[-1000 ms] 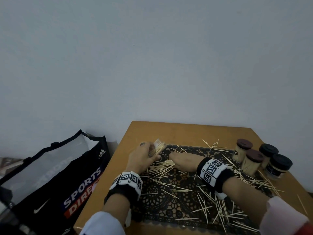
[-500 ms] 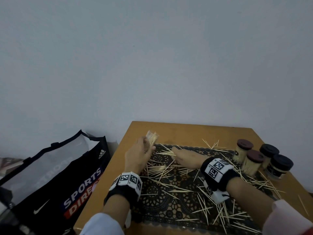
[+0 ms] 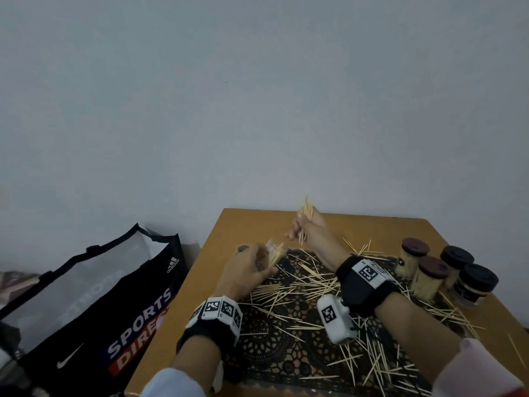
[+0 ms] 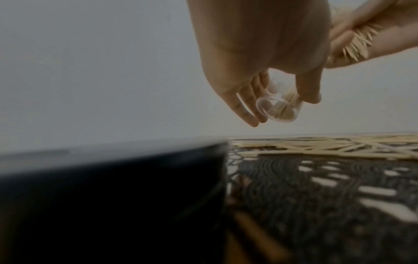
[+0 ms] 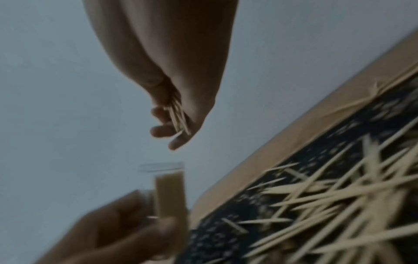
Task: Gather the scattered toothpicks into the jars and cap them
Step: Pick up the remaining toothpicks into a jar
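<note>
My left hand [image 3: 252, 270] grips a small clear jar [image 4: 279, 110] partly filled with toothpicks, tilted above the mat's far left corner; the jar [image 5: 168, 189] is also in the right wrist view. My right hand [image 3: 305, 227] is raised beyond it and clutches a bundle of toothpicks [image 3: 306, 216] in its curled fingers [image 5: 162, 132]. Many loose toothpicks [image 3: 303, 285] lie scattered over the black lace mat [image 3: 286, 353]. Several capped jars [image 3: 429, 276] stand at the right.
The wooden table [image 3: 237, 224] stands against a plain wall. A black sports bag [image 3: 94, 305] sits on the floor left of the table. Toothpicks [image 3: 378, 365] also lie near the front edge and by the capped jars.
My right hand has left the mat and risen toward the far edge with a bundle of toothpicks. The left hand has kept the jar at the mat's far left corner.
</note>
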A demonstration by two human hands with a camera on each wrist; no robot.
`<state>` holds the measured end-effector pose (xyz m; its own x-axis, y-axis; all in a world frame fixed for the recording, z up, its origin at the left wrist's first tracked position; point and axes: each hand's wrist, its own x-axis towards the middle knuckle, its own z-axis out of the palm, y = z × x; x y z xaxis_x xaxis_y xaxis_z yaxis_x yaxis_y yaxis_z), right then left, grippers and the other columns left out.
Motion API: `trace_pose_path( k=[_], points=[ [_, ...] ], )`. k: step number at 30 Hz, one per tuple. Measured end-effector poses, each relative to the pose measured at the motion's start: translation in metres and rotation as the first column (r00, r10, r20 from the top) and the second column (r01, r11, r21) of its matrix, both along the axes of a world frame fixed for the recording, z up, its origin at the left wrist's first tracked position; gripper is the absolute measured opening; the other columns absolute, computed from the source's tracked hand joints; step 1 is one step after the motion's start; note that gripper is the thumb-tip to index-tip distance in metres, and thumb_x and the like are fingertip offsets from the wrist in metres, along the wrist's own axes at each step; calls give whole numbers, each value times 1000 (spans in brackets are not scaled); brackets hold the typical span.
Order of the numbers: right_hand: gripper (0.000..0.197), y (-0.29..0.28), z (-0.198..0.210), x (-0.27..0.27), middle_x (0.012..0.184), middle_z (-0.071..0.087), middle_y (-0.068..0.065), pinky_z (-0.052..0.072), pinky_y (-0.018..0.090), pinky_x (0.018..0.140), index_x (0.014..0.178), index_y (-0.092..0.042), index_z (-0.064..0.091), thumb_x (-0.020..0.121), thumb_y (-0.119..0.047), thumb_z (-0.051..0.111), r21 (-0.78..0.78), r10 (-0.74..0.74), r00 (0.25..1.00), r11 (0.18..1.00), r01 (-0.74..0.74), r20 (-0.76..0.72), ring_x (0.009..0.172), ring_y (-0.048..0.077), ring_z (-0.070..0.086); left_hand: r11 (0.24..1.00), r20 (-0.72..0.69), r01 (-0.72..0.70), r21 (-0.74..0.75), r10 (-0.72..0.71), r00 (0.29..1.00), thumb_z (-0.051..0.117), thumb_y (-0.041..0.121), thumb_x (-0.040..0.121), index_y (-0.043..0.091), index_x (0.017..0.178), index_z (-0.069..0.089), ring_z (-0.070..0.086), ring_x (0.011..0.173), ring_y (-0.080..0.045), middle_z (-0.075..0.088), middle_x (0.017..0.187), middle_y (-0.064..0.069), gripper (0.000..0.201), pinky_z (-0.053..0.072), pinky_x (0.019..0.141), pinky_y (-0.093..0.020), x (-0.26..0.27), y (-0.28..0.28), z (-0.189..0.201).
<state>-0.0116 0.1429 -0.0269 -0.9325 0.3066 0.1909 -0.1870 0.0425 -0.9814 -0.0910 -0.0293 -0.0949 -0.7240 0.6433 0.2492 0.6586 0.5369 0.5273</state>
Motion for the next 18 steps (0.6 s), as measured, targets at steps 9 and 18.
trace_pose_path(
  k=[9,18],
  points=[
    [13,-31,-13,-20,75,52,1,52,31,76,106,-12,45,105,-20,35,-102,-82,994,992,74,-77,71,18,63,995,-26,72,64,-70,997,69,52,84,20,111,53,51,82,-6,53,93,14,45,36,66,-16,1,2,-1],
    [28,-38,-23,-15,107,70,5,45,14,83,119,-3,47,105,-25,36,-64,-24,998,998,20,-56,110,7,62,989,-37,44,142,-39,999,65,55,86,21,113,54,51,72,1,59,89,10,45,37,61,-14,4,1,3]
  ],
)
